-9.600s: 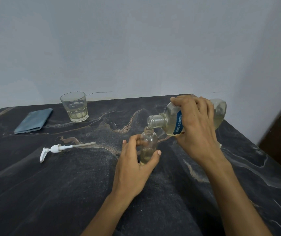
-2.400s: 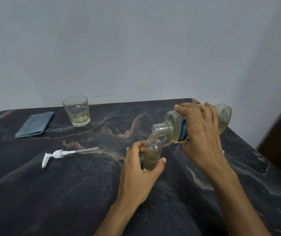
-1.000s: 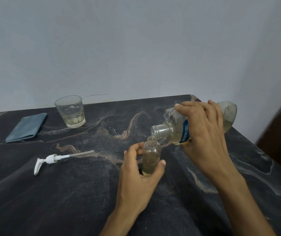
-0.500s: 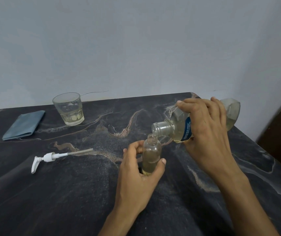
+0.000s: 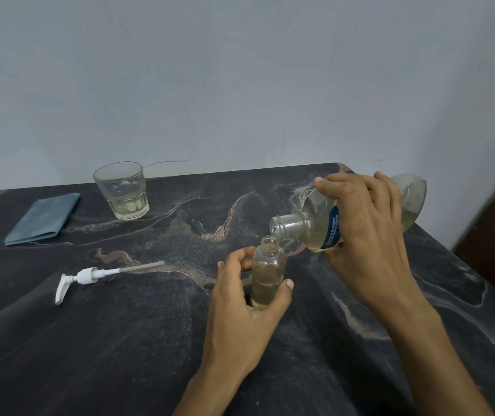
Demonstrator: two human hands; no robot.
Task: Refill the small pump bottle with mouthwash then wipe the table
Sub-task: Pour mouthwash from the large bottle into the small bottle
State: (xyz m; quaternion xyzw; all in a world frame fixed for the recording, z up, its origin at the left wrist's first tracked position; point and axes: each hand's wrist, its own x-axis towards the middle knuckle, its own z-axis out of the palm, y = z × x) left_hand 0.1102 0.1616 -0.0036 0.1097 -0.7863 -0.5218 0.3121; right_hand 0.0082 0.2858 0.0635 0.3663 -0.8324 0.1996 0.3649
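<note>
The left hand (image 5: 240,307) curls round the small bottle (image 5: 268,276), standing upright mid-table (image 5: 150,340), likely to steady it while it fills. The right hand (image 5: 366,235) grips the mouthwash bottle (image 5: 315,232) tilted nearly flat, mouth just over the small neck, so the pour lands inside. The pump (image 5: 84,276) lies aside, off for filling; the cloth (image 5: 42,219) and glass (image 5: 121,190) wait at the far left.

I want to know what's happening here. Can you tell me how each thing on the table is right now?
small bottle: upright, open, partly filled, held by left hand
mouthwash bottle: tipped over it, uncapped, gripped by right hand
pump top: off, lying on table
glass: upright, a little liquid inside
blue cloth: folded, lying flat
</note>
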